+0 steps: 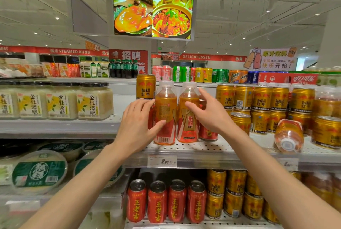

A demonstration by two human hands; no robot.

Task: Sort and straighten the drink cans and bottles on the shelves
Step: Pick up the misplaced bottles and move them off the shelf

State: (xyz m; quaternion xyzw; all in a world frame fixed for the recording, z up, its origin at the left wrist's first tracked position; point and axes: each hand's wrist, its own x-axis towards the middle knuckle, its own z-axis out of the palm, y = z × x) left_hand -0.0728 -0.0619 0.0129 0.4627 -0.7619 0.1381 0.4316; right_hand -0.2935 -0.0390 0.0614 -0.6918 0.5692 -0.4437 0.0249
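Note:
Two orange drink bottles stand upright side by side on the perforated metal shelf (212, 150). My left hand (137, 127) grips the left bottle (165, 107), whose barcode faces me, thumb on its front and fingers round its left side. My right hand (208, 111) touches the right bottle (188, 123) with spread, relaxed fingers; its label faces front. Behind the left bottle stands a gold Red Bull can (145, 86). A red can (208, 132) sits partly hidden behind my right hand. A third orange bottle (288, 136) lies on its side, cap toward me, at the right.
Stacked gold Red Bull cans (262, 105) fill the shelf to the right. Jars of white rice wine (92, 101) line the left shelf. Below are red cans (167, 203), more gold cans (234, 193) and round green tubs (38, 171). A price tag (162, 161) hangs on the shelf edge.

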